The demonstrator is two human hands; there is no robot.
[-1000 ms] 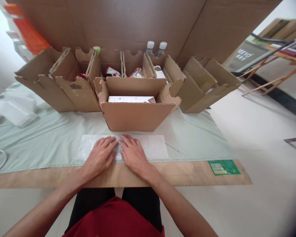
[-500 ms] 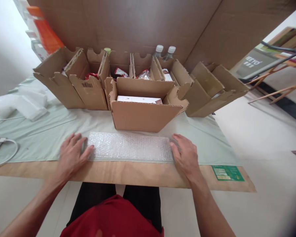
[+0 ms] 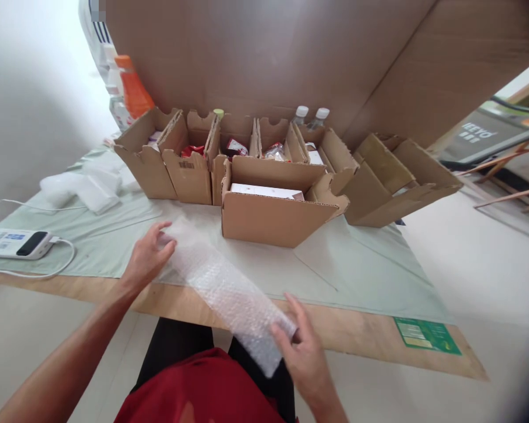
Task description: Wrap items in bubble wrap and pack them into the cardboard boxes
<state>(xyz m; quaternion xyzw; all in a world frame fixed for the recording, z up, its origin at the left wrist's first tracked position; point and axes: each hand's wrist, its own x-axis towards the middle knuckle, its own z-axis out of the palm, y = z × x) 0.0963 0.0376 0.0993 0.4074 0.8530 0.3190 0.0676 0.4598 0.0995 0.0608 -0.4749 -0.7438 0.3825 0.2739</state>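
Note:
A long strip of clear bubble wrap [image 3: 231, 294] slants from the cloth down over the table's front edge, its lower end above my lap. My left hand [image 3: 152, 255] grips the far left end, fingers curled round it and thumb on the near side. At the lower right end, my right hand [image 3: 303, 346] pinches the strip's edge between thumb and fingers. Just beyond the wrap stands an open cardboard box [image 3: 277, 217] with a white box [image 3: 267, 191] inside.
Several open cardboard bins [image 3: 194, 176] with packets line the back. An orange-capped bottle [image 3: 134, 88] stands behind them at left. White foam-like rolls [image 3: 81, 188] and a power bank [image 3: 22, 244] with a white cable lie on the left. A green label [image 3: 427, 336] is on the table's right edge.
The bubble wrap, flat along the table edge before, is now lifted and turned diagonally. My right hand has come down and toward me with its end. The view has shifted left.

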